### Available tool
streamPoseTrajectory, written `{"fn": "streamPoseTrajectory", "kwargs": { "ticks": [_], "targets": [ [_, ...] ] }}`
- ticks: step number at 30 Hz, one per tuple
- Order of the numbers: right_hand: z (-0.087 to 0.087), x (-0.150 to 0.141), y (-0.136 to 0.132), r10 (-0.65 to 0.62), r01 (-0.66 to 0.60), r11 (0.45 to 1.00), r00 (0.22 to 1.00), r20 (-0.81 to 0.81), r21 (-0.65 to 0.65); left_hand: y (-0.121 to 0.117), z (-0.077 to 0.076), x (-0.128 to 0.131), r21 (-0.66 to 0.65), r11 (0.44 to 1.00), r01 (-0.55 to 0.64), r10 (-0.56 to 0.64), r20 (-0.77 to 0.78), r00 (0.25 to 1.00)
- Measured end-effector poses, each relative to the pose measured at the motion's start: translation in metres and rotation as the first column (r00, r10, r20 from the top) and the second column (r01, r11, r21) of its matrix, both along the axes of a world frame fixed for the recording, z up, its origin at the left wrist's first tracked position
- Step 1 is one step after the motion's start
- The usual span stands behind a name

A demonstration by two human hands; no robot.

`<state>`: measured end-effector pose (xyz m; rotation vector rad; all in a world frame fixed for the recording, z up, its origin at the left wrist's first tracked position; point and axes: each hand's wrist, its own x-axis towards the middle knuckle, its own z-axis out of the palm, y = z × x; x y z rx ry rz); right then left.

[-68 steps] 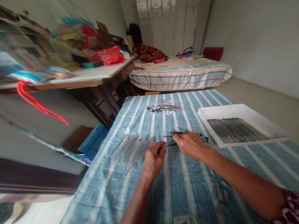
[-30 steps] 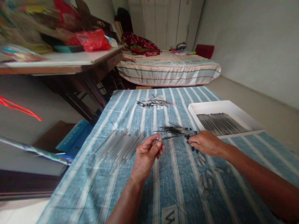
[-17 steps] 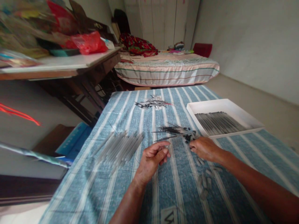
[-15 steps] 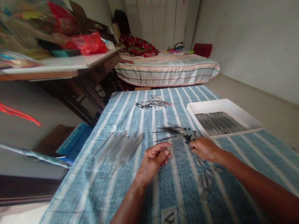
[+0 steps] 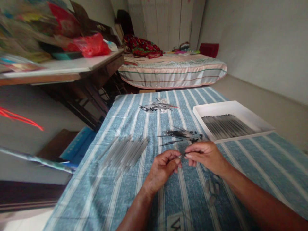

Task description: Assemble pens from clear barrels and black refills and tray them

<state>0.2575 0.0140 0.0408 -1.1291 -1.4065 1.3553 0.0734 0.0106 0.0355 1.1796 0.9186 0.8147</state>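
My left hand (image 5: 162, 168) is closed in a pinch on a small pale piece, mostly covered by its fingertips. Facing it, the fingertips of my right hand (image 5: 208, 157) pinch a small black piece (image 5: 183, 154). The two sets of fingertips nearly meet over the cloth, and I cannot tell whether the pieces are joined. Just beyond them lie thin black sticks (image 5: 178, 133) and a clump of small black parts (image 5: 193, 140). Short grey pieces (image 5: 213, 186) are scattered below my right wrist, blurred. A row of grey translucent tubes (image 5: 126, 152) lies left of my left hand.
A white box (image 5: 243, 139) holding a row of dark-tipped grey sticks (image 5: 227, 125) stands at the right. Another pile of thin sticks (image 5: 157, 106) lies farther back on the striped tablecloth (image 5: 115, 199). A cluttered side table (image 5: 96, 62) is at the left, a bed (image 5: 173, 72) beyond.
My right hand has moved left and nearer from the clump of black parts, bringing a small black piece to my left fingertips. My left hand has shifted slightly right.
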Motion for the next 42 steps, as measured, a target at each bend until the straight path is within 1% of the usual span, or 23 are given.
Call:
{"fn": "streamPoseTrajectory", "kwargs": {
  "ticks": [6,14,18,22,24,28,31,34,38,40,42],
  "targets": [
    [0.001,-0.004,0.001,0.050,-0.050,0.999,0.998,0.036,-0.005,-0.002,0.005,0.002,0.008,1.000,0.024,-0.024,-0.005,1.000],
    [0.002,-0.003,0.002,0.098,-0.101,0.995,0.989,0.113,0.022,-0.001,0.003,0.001,0.055,0.997,0.061,-0.059,-0.031,0.998],
    [0.001,-0.001,0.002,0.115,-0.121,0.992,0.980,0.162,0.033,-0.001,0.005,0.002,0.072,0.996,0.057,-0.054,-0.035,0.998],
    [0.001,0.002,0.002,0.161,-0.186,0.980,0.949,0.270,0.069,-0.002,0.007,0.003,0.095,0.994,0.057,-0.051,-0.056,0.997],
    [0.001,0.003,0.002,0.179,-0.209,0.976,0.931,0.317,0.065,-0.002,0.007,0.003,0.100,0.993,0.068,-0.060,-0.076,0.995],
    [0.000,0.006,0.002,0.227,-0.258,0.966,0.900,0.371,0.034,-0.002,0.003,0.001,0.091,0.988,0.128,-0.116,-0.127,0.985],
    [0.001,0.006,0.001,0.256,-0.304,0.951,0.868,0.425,0.048,-0.003,0.001,0.001,0.124,0.978,0.165,-0.142,-0.177,0.974],
    [0.003,0.004,0.000,0.241,-0.298,0.953,0.852,0.465,0.052,-0.004,0.000,0.002,0.157,0.975,0.159,-0.126,-0.203,0.971],
    [0.004,0.003,-0.001,0.199,-0.263,0.963,0.848,0.491,0.065,-0.005,0.000,0.005,0.101,0.987,0.124,-0.107,-0.159,0.981],
    [0.003,0.006,0.000,0.199,-0.254,0.965,0.865,0.460,0.061,-0.005,-0.001,0.006,0.083,0.989,0.119,-0.107,-0.133,0.985],
    [0.002,0.009,0.000,0.225,-0.259,0.965,0.889,0.398,0.033,-0.005,-0.001,0.006,0.075,0.991,0.114,-0.105,-0.116,0.988]
  ]
}}
